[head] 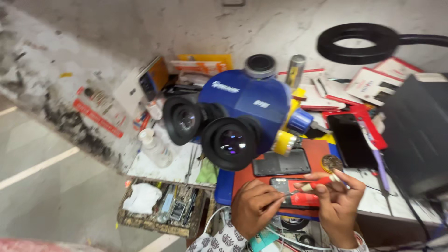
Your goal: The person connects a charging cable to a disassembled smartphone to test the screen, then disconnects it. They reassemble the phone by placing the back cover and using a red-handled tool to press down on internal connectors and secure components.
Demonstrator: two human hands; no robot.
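Mid-repair: opened phone lies on the red mat at the near desk edge, below the blue microscope. Left hand pins it, fingers curled. Right hand grips a red-handled screwdriver, tip on the phone. Next probably needs steady tip seating.

Left hand steadying opened phone, right hand holding red-handled screwdriver, blue microscope

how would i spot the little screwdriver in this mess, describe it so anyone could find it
Start at the big blue microscope, then drop to the red mat below its eyepieces. There the right hand holds the screwdriver: the only thin red-and-white-handled tool, its tip over the opened phone.
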